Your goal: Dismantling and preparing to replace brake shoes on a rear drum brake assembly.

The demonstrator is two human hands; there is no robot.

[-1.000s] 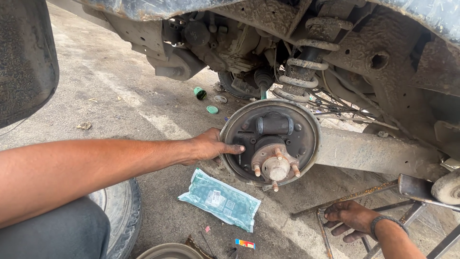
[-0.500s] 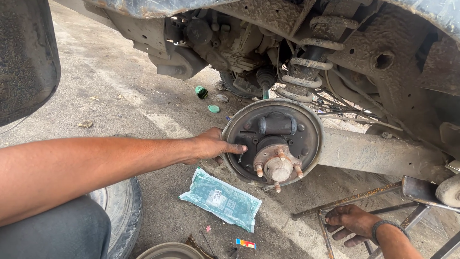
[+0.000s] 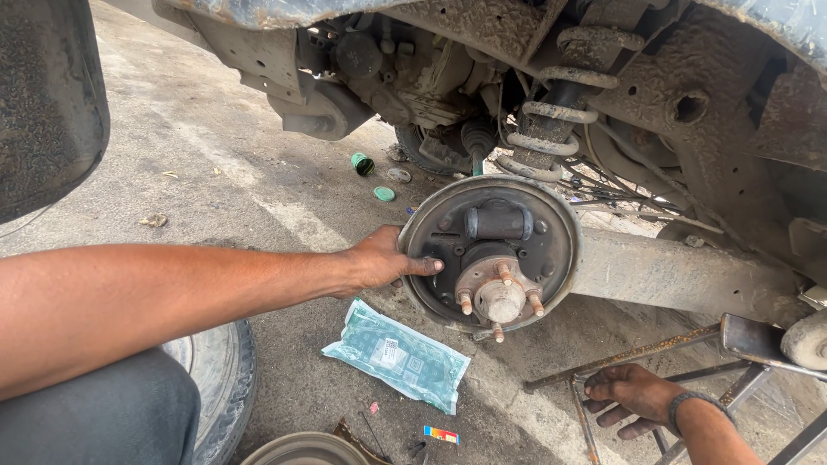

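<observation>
A round, rusty brake backing plate (image 3: 551,226) with a wheel hub (image 3: 498,299) and its studs sits bare at the end of the car's rear axle (image 3: 680,274). My left hand (image 3: 385,259) reaches across and presses its fingers against the plate's left side, holding nothing. My right hand (image 3: 636,393) rests flat, fingers spread, on the metal bars of a stand (image 3: 637,355) on the ground at lower right. A wristband is on that wrist.
A teal plastic parts packet (image 3: 398,354) lies on the concrete below the hub. A tyre (image 3: 220,379) lies beside my knee, a brake drum (image 3: 303,450) at the bottom edge. Small green caps (image 3: 363,164) lie under the car. A coil spring (image 3: 544,122) hangs above the plate.
Both hands stay where they were; only the view has shifted slightly.
</observation>
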